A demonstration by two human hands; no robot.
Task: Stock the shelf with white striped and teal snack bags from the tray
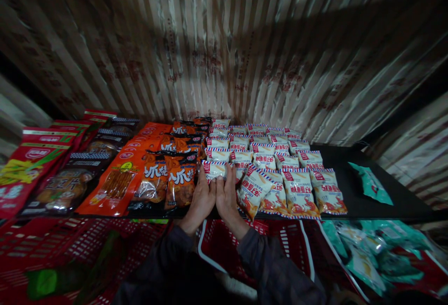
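Observation:
My left hand (202, 197) and my right hand (227, 197) come together at the shelf's front edge. Between them stands a small white snack bag (214, 169) with red print and a striped top seal. The fingers press along its two sides, and the thumbs meet in front, hiding its lower part. Right of my right hand, one white snack bag (255, 190) leans tilted against several upright bags of the same kind. To the left of my left hand is a black-and-orange snack bag (181, 179).
The black shelf (353, 193) also bears orange packets (119, 179), dark packets (66, 181), red bags (30, 167) and one teal packet (373, 184). Below are a red basket (294, 244) and teal packets (366, 267). A striped sheet (224, 44) hangs behind the shelf.

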